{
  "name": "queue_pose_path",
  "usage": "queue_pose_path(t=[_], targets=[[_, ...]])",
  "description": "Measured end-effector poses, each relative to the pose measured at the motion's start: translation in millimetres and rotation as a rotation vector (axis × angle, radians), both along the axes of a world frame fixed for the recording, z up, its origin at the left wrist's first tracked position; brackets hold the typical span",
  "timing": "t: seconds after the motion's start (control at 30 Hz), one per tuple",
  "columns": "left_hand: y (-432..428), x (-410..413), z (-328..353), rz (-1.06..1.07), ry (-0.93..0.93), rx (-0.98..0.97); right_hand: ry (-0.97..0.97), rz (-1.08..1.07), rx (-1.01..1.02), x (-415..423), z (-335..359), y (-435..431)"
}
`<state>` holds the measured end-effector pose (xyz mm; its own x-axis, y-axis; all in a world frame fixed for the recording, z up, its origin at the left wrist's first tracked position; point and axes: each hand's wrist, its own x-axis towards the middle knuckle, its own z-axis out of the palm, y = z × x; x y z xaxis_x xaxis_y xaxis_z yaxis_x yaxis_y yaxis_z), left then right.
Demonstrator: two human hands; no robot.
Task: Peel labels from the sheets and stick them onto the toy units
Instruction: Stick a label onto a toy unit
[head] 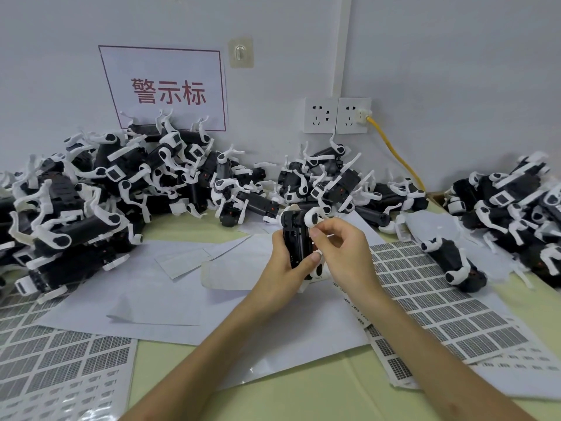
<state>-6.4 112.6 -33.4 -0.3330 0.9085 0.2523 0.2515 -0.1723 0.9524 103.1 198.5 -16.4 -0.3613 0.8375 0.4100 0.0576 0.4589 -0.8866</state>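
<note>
Gripped the toy unit (296, 238) upright in the left hand (285, 264), fingers curled round its black body, above loose paper. Pinched its right edge with the right hand (343, 247), possibly pressing a label there; too small to tell. Best rubbed flat from one edge, with the unit steadied. Lay just right: label sheet (440, 299); heaped behind: more units (91, 192).

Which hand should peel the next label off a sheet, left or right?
Right, probably: the left hand grips the toy unit, while the right hand only pinches at its edge, beside the nearer label sheet.
</note>
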Motion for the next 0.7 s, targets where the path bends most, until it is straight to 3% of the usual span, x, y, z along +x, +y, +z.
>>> queue_pose_path(t=[0.17, 0.3, 0.5, 0.7], targets=[[0, -1, -2, -0.004, 0.035, 0.009, 0.022, 0.012, 0.004, 2, 0, 2], [1, -8, -3, -0.012, 0.035, 0.005, 0.125, 0.047, -0.203, 3, 0, 6], [2, -10, 2, -0.103, -0.354, -0.044, 0.021, 0.189, -0.230, -3, -2, 5], [-2, -8, 9, -0.207, -0.456, -0.052, 0.039, 0.308, -0.162, 3, 2, 3]])
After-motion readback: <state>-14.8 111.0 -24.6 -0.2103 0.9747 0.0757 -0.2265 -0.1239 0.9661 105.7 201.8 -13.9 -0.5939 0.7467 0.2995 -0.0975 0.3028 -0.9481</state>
